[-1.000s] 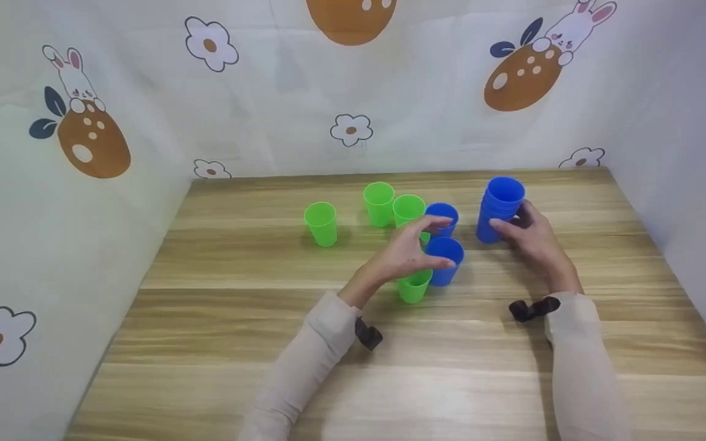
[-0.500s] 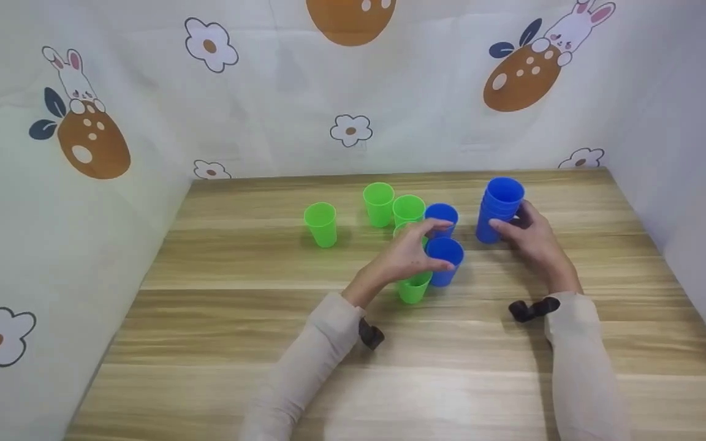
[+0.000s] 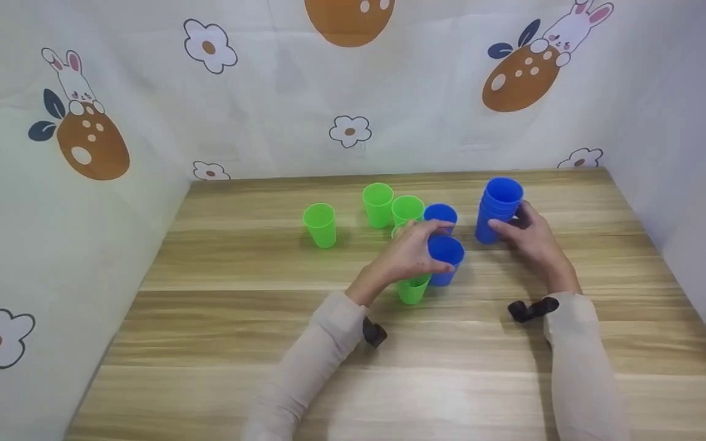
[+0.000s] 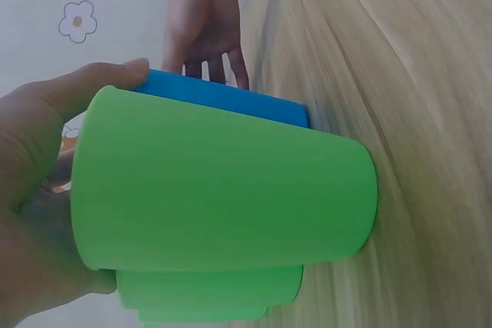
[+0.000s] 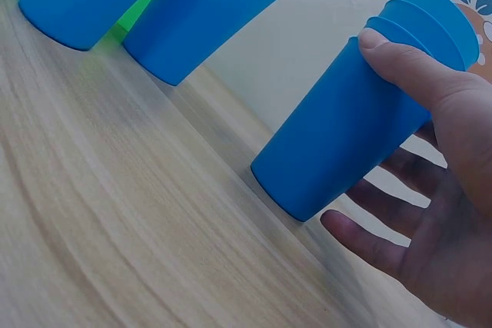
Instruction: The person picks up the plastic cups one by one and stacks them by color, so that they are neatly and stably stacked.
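Note:
My left hand [image 3: 408, 251] curves its thumb and fingers round the near blue cup [image 3: 445, 250] at its rim. In the left wrist view a green cup [image 4: 231, 182] hides most of that blue cup [image 4: 231, 101]; the thumb tip lies at its rim. My right hand [image 3: 534, 236] holds a stack of nested blue cups [image 3: 500, 211], upright on the table, with the thumb on the near side and fingers behind, as the right wrist view shows at the stack [image 5: 346, 120]. Another blue cup [image 3: 440, 213] stands just behind the near one.
Green cups stand left of the blue ones: one alone [image 3: 321, 226], two at the back, the left one [image 3: 378, 207] and the right one [image 3: 408, 208], one mostly hidden by my left hand, and one in front [image 3: 412, 291]. A patterned cloth [image 3: 279, 110] borders the wooden table [image 3: 218, 343].
My left hand has moved slightly down and right, closing in round the near blue cup, which has shifted very slightly right. The right hand and its stack stay in place.

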A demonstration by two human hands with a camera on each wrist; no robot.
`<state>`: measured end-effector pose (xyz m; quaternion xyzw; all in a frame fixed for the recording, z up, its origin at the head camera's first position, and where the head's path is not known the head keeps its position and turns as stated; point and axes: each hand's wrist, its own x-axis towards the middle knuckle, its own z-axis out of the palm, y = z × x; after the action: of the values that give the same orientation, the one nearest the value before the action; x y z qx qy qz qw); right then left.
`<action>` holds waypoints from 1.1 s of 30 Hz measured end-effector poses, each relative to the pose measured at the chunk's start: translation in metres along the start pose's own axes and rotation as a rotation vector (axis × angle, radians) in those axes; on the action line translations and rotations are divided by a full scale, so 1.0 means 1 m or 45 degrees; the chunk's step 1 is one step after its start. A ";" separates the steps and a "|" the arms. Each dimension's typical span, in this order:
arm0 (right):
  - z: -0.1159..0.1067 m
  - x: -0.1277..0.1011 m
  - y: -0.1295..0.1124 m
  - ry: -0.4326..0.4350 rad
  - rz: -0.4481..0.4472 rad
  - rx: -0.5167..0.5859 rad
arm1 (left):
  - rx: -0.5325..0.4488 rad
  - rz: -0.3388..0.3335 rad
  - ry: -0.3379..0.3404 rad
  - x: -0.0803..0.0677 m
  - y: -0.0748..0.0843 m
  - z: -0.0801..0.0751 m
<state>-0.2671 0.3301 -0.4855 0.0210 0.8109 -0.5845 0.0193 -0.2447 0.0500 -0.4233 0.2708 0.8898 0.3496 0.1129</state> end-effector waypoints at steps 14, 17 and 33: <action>0.003 -0.020 -0.031 -0.026 -0.011 -0.027 | -0.273 0.057 0.032 0.020 0.024 -0.019; 0.002 -0.016 -0.025 -0.019 -0.011 -0.038 | -0.285 0.036 0.035 0.026 0.030 -0.025; -0.001 -0.001 -0.002 -0.059 0.003 -0.068 | -0.013 0.000 0.048 0.064 0.067 -0.053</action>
<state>-0.2660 0.3306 -0.4834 0.0078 0.8255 -0.5629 0.0395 -0.2913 0.0972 -0.3398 0.2635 0.8900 0.3591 0.0975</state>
